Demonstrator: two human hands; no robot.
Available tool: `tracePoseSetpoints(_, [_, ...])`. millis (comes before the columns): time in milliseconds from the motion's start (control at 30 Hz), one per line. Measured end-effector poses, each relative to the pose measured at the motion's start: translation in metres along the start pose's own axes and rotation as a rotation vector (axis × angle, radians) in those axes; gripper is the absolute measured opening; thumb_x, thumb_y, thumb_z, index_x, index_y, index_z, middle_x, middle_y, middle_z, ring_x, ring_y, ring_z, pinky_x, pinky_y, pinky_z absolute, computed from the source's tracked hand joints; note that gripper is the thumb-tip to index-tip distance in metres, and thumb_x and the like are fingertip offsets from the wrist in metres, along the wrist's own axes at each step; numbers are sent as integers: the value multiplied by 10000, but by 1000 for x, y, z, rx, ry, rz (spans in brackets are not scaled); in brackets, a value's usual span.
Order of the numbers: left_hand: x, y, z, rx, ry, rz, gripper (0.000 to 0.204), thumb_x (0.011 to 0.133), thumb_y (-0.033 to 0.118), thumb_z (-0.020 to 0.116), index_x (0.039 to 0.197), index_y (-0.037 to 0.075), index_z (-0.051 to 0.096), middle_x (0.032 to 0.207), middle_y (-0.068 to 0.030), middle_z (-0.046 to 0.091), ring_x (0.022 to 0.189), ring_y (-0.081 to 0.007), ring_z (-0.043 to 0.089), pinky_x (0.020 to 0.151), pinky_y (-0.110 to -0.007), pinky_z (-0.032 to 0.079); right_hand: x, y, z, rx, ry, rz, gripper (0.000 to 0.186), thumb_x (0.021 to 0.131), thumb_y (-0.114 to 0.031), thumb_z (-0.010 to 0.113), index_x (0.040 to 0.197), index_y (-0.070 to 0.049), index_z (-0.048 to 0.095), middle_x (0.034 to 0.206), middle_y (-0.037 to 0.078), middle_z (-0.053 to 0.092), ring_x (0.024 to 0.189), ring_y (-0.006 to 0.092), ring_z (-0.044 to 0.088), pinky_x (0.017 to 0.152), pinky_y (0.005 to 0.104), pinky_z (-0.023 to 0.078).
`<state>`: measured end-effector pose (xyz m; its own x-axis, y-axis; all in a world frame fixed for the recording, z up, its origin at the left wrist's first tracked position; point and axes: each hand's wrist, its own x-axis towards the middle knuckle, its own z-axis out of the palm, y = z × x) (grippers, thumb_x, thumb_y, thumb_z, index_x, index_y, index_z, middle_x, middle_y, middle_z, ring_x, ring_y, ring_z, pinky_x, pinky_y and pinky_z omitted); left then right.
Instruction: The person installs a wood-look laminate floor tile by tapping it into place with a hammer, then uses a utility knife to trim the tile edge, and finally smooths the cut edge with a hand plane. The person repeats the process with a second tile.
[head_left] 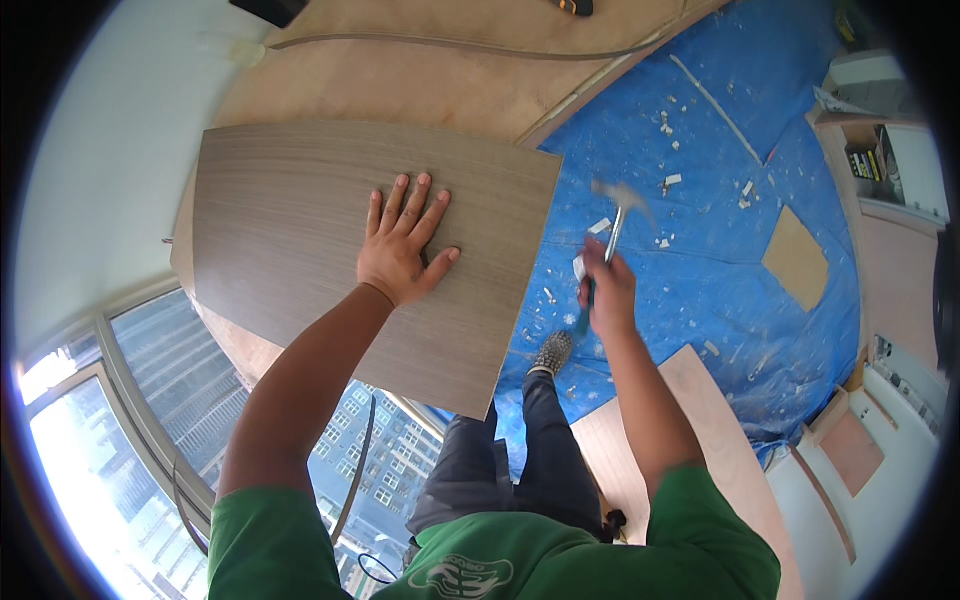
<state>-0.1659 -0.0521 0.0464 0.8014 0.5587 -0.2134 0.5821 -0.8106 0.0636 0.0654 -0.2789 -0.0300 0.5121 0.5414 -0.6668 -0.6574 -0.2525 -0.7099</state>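
Across the floor, a wrinkled blue sheet [700,310] is covering most of the right side of the view. Beside it, a light-brown wooden tabletop [420,90] is running along the upper left, and a large grey-brown panel [310,240] with a wood-grain face is lying flat on it, its right side reaching out past the tabletop's edge above the sheet. At the lower left, a window [175,350] is letting in bright light and showing tall buildings. A pale board [725,440] is lying at the lower right, partly behind the person's right arm. Beyond the panel, a long thin strip [460,43] is stretching over the tabletop, and on the sheet to the far right a tan offcut [797,258] is resting. The hammer [618,222] is hanging over the sheet, just beside the panel's right edge and apart from it, its head slightly blurred and pointing away from the person. Of the hands, the left hand [402,250] is pressing flat on the panel, fingers spread, gripping nothing; the right hand [608,288] is closing around the hammer's handle. Small white scraps [673,180] are lying scattered over the sheet.
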Motion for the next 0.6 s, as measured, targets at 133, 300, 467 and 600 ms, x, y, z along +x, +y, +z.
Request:
tracePoseSetpoints(133, [-1, 0, -7, -32, 17, 9, 735, 988, 592, 493, 1619, 253, 328, 1717, -65, 200, 1593, -306, 106, 1290, -533, 65, -62, 71, -96, -153, 167, 219, 308, 923, -92, 648, 1212, 16, 655, 752, 27, 572, 410, 93, 440, 347, 275, 331])
tracePoseSetpoints(300, [-3, -1, -8, -87, 63, 21, 731, 983, 572, 517, 1613, 246, 342, 1713, -64, 213, 1591, -306, 114, 1291, -531, 59, -159, 126, -221, -523, 266, 548, 165, 1002, -214, 631, 968, -52, 638, 688, 33, 558, 374, 139, 435, 321, 306, 348])
tracePoseSetpoints(467, [-7, -2, -6, -101, 107, 23, 738, 984, 576, 504, 1618, 241, 328, 1713, -55, 214, 1591, -297, 111, 1296, -523, 51, -240, 128, -294, -668, 273, 725, 46, 882, -59, 607, 919, -78, 626, 648, 36, 522, 421, 163, 461, 351, 360, 385])
tracePoseSetpoints(600, [-10, -2, -8, -140, 111, 19, 742, 986, 577, 498, 1620, 234, 321, 1713, -53, 216, 1591, -293, 113, 1297, -521, 52, -270, 98, -304, -821, 287, 818, 56, 894, -99, 636, 923, -52, 628, 709, 75, 588, 483, 206, 533, 399, 397, 453])
